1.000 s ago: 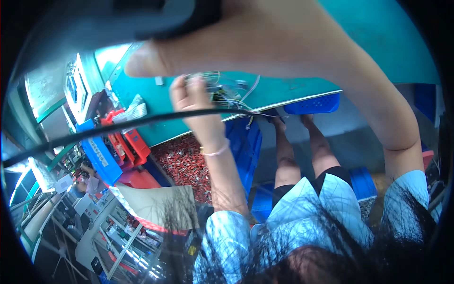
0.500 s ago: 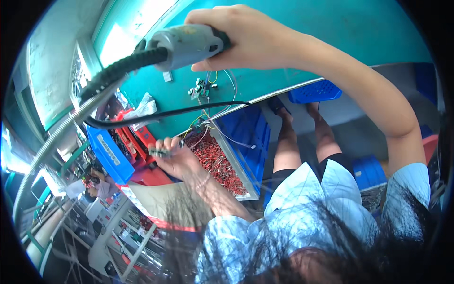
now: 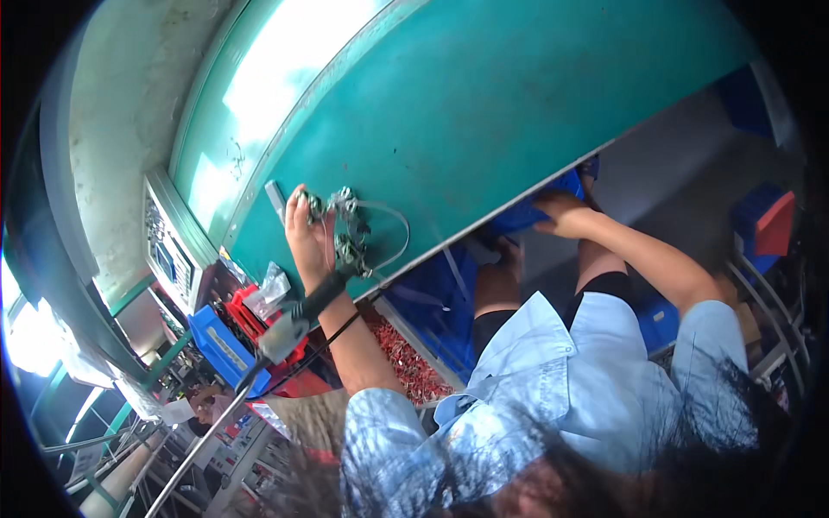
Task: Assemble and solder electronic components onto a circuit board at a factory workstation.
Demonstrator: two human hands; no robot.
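Over the green table (image 3: 484, 95), my left hand (image 3: 309, 237) is closed around a small circuit board (image 3: 313, 205). Several more wired boards (image 3: 350, 246) lie beside it, with a pale wire looping to the right. My right hand (image 3: 566, 214) reaches down past the table's near edge. Its fingers curl at the side of a blue plastic basket (image 3: 527, 210); the fingertips are partly hidden. A grey and black corded power tool (image 3: 285, 337) hangs free above my left forearm, its black end close to the boards.
Left of my forearm are a blue bin (image 3: 218, 350), red bins (image 3: 244, 312) and a clear plastic bag (image 3: 269, 289). A box of small red parts (image 3: 401, 367) stands before me. Blue and red containers (image 3: 764, 224) are at the far right.
My right hand has let go of the power tool and dropped to the blue basket. My left hand has moved from beside the red bins to the boards on the table. The view has shifted.
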